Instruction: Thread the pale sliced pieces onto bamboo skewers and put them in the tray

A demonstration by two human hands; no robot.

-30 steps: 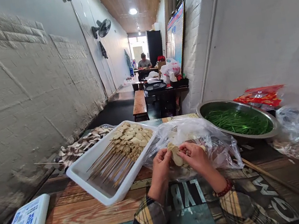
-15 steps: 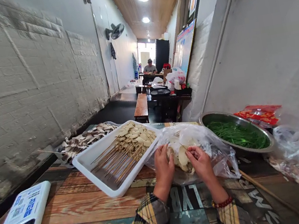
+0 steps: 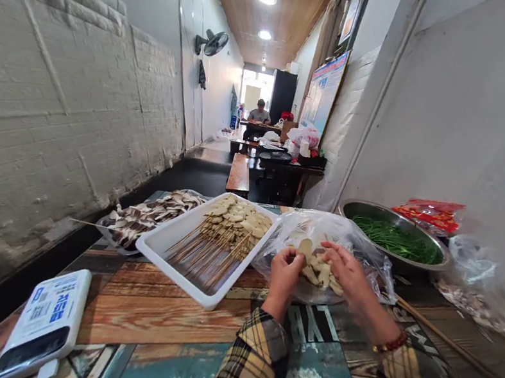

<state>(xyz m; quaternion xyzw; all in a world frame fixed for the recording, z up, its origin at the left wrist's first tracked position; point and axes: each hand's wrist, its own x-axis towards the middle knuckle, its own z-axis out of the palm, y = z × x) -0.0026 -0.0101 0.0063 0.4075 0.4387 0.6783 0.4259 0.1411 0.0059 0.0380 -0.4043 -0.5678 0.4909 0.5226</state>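
Note:
In my left hand [image 3: 287,272] a pale oval slice [image 3: 305,249] stands upright, pinched between thumb and fingers. My right hand [image 3: 346,269] is just to the right, fingers bent but apart, with nothing visible in them; its wrist is smeared by motion. Below both hands lie several pale slices [image 3: 318,272] in a clear plastic bag [image 3: 284,230] spread on the table. To the left, a white tray [image 3: 209,299] holds skewered pale slices [image 3: 233,221], their bare sticks [image 3: 199,260] pointing left.
A steel bowl [image 3: 444,254] of green stalks stands right of the bag, near a red packet [image 3: 428,215]. Sliced mushrooms [image 3: 154,216] lie behind the tray. A white device [image 3: 44,323] sits at left. Loose sticks [image 3: 439,332] lie at right. Another person [image 3: 259,114] sits far back.
The upright slice has passed from my right hand to my left. My right hand has moved slightly right, its fingers loosened. The view has tilted and shifted.

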